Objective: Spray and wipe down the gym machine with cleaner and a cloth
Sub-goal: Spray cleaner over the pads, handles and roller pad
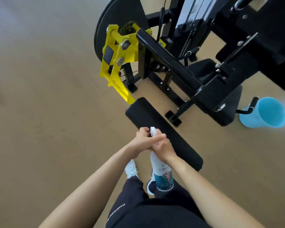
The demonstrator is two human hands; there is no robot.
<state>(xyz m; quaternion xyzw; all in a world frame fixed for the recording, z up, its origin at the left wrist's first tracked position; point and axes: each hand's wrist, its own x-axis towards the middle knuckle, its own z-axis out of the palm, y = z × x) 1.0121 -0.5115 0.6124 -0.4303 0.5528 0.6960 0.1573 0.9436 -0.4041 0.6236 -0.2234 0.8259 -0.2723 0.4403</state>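
Note:
A white spray bottle (163,176) with a teal label hangs upright in front of me, its white nozzle at the top. My right hand (161,148) grips the bottle's neck. My left hand (142,139) pinches the nozzle head from the left, and the fingers of both hands overlap. Just beyond the hands lies the gym machine's black padded roller (156,122), joined to a yellow lever arm (117,63). The black frame and seat (220,96) stand further back on the right. No cloth is in view.
A light blue bucket (265,112) sits on the floor at the right, beside the seat and a black handle. My white shoes and dark trousers are below the bottle. Tan floor spreads to the left of the machine.

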